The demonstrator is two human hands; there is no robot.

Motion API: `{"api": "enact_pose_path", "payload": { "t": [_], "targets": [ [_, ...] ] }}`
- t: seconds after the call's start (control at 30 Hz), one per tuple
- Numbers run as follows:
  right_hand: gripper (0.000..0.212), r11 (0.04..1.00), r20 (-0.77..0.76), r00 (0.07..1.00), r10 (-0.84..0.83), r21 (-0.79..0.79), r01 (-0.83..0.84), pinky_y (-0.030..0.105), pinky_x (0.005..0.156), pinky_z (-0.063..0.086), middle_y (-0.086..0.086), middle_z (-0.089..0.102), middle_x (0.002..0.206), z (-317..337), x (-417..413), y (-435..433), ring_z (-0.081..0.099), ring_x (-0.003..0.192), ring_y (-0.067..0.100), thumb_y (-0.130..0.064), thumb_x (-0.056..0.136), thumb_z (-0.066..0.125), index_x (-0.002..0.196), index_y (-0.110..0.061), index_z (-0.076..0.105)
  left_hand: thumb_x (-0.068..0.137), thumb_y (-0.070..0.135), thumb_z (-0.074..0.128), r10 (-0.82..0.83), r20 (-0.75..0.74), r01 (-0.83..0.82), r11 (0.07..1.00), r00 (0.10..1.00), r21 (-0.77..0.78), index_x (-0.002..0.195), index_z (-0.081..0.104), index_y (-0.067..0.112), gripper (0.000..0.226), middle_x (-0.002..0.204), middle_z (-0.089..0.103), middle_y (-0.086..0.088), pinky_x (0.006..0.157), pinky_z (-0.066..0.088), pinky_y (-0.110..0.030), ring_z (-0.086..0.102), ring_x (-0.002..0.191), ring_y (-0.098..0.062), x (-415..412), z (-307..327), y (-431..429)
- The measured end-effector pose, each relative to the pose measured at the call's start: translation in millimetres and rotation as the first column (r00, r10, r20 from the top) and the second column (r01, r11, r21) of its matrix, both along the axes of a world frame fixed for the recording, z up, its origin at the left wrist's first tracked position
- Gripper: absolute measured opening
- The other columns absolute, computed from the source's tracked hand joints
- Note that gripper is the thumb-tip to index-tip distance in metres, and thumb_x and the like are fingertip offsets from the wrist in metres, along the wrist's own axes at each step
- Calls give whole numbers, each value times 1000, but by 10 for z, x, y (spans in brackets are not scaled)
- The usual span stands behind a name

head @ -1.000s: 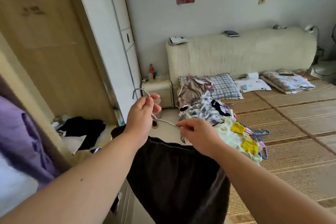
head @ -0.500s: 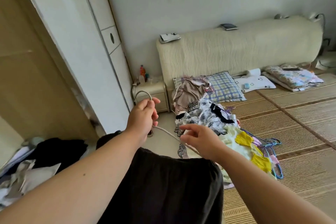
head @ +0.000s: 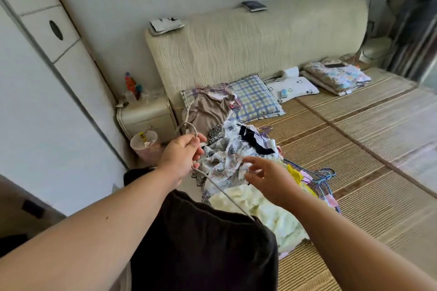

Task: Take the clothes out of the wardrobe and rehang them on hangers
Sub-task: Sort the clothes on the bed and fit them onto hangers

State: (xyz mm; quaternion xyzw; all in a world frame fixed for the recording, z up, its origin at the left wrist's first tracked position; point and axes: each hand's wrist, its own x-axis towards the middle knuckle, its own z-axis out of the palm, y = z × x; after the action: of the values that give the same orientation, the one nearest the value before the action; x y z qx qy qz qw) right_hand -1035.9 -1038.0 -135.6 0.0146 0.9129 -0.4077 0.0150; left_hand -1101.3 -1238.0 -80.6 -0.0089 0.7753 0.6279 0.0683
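Dark garment [head: 203, 243], seemingly draped on the tilted hanger [head: 220, 190] the left hand [head: 182, 153] grips, could slide off with the right hand [head: 267, 177] spread and empty.

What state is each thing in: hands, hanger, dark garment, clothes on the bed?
left hand: grips the white hanger.
right hand: open, fingers spread.
white hanger: held up, tilted.
dark garment: hanging on the hanger.
clothes pile: heaped loose on the bed.
coloured hangers: lying beside the pile.
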Motion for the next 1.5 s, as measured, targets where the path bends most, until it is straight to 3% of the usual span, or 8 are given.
{"api": "enact_pose_path", "payload": {
  "t": [0.13,0.3,0.63,0.87,1.1,1.3,1.4,1.5],
  "targets": [
    [43,984,17,989,-145,108,142,25,80,44,-5,59,118,-277,-346,234,58,91,12,-31,90,60,131,-36,50,101,15,42,-201,29,201,979,979,-12,84,62,18,26,68,50,-2,53,40,-25,43,58,-12,-562,-300,249],
    [44,914,90,925,-369,214,344,35,90,48,2,55,127,-615,-582,519,59,105,22,-31,89,60,132,-32,51,100,15,43,-399,126,402,916,908,-2,84,62,16,25,67,51,-3,51,38,-26,44,55,-11,-1133,-778,588],
    [45,714,194,698,-690,341,611,31,92,45,1,50,132,-1360,-414,1332,53,116,21,-27,93,54,137,-31,46,100,15,43,-563,234,590,805,792,-59,83,63,19,27,70,56,-2,58,40,-28,50,65,-13,-1559,-1606,1519],
    [50,743,351,655,-669,298,599,30,93,46,0,46,134,-2108,-749,2052,54,115,19,-29,92,55,140,-31,40,100,13,44,-601,251,635,768,759,-82,80,63,20,28,71,57,-2,54,40,-15,51,63,-10,-1726,-2223,2601],
    [69,711,510,542,-668,223,667,33,99,41,10,41,140,-3023,-1151,2740,51,119,24,-30,87,62,147,-23,27,100,18,44,-583,347,663,725,734,-186,81,63,24,28,74,58,1,59,39,-20,55,72,-12,-1998,-3055,3340],
    [88,688,571,492,-657,189,700,34,109,33,11,33,149,-3896,-1415,3005,37,134,25,-37,84,66,151,-15,14,100,20,44,-512,436,641,734,740,-225,82,64,25,27,76,60,1,62,40,-25,58,75,-14,-2176,-3688,3568],
    [95,632,584,429,-689,196,750,37,116,25,8,20,156,-4255,-1501,3071,21,143,23,-43,82,67,151,-17,8,99,20,46,-484,467,626,749,740,-218,83,67,23,26,76,62,1,67,42,-27,59,76,-15,-2207,-3850,3553],
    [100,550,594,310,-742,276,788,44,113,26,6,17,156,-4458,-1543,3119,17,143,25,-47,79,68,151,-23,3,99,18,47,-466,476,618,752,746,-231,82,67,22,27,76,63,0,66,43,-29,61,76,-15,-2213,-3927,3535]
  ]
}}
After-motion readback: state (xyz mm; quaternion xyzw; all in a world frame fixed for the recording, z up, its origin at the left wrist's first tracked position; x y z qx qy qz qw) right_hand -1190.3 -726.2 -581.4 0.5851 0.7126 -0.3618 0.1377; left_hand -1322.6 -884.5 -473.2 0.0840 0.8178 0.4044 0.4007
